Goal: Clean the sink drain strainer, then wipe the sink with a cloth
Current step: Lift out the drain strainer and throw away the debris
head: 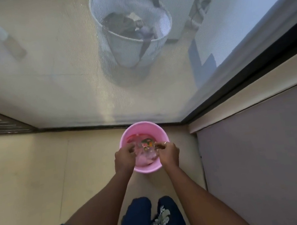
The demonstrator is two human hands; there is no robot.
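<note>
Beige tiled floor (28, 178) meets a dark-framed mesh screen (52, 78), daylight beyond.

Bucket (148, 169): on the floor (38, 177), just before the screen door (52, 78), near the wall (265, 152) on the right.
Hands: over the bucket, left hand (124, 159) at its left rim, right hand (169, 154) at its right rim.
Litter (146, 144): in the bucket, between both hands.
Basket (135, 54): behind the screen door, beyond the bucket.
</note>
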